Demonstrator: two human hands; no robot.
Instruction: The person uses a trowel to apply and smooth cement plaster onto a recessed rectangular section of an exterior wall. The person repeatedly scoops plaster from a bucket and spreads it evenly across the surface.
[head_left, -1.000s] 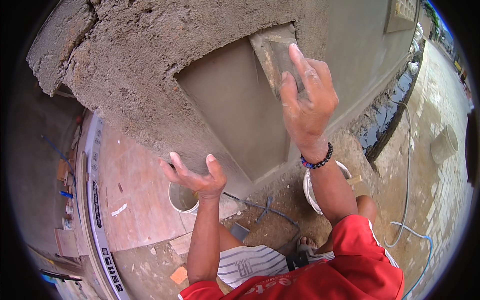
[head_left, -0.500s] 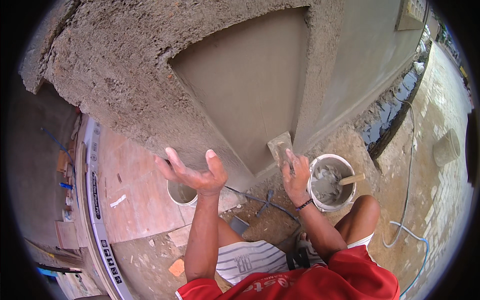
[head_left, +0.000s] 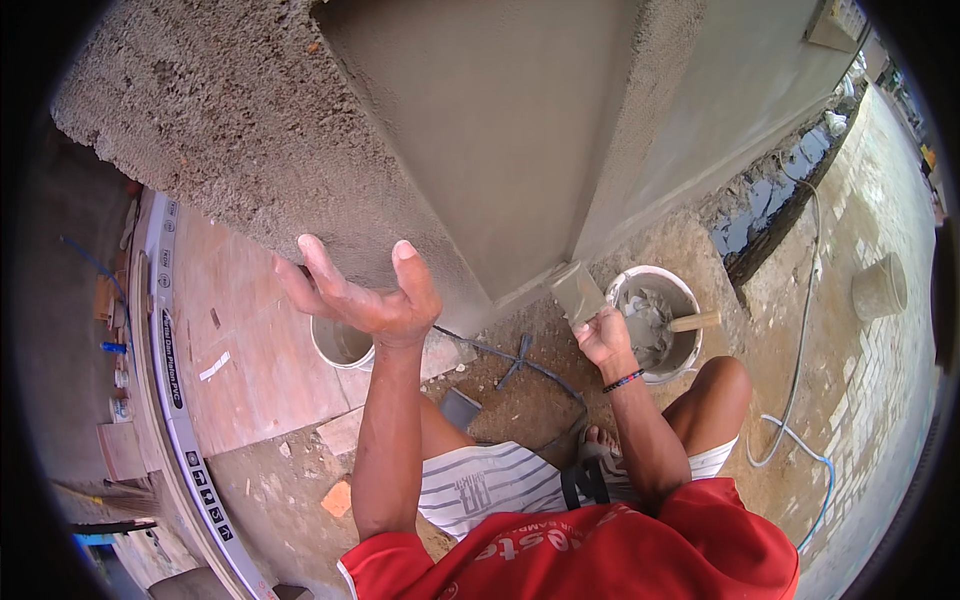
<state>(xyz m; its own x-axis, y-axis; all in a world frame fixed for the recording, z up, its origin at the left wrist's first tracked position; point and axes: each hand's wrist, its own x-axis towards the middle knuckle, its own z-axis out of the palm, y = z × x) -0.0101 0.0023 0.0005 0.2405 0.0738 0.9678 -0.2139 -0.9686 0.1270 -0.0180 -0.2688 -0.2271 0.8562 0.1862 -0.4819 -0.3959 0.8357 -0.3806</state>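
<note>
My left hand (head_left: 366,295) is raised with its fingers apart and nothing in it, in front of the rough cement wall face (head_left: 290,160). In my right hand (head_left: 606,336) is a flat, rectangular, mortar-coated scraper (head_left: 578,294), its blade facing up beside the bottom corner of the smooth recessed wall panel (head_left: 500,130). Just right of this hand stands a white bucket (head_left: 690,290) of wet grey mortar (head_left: 646,335). A wooden handle (head_left: 694,321) sticks out of the mortar over the rim.
A second white bucket (head_left: 340,345) stands partly hidden behind my left hand. Grey cable (head_left: 545,372) and a small grey plate (head_left: 460,409) lie on the ground before me. A long white PVC plank (head_left: 175,350) runs along the left. Another bucket (head_left: 880,292) and a hose (head_left: 800,400) are at right.
My right hand has drawn the scraper off the panel's lower corner and turned it beside the mortar bucket. My left hand stays raised. The whole view has shifted somewhat.
</note>
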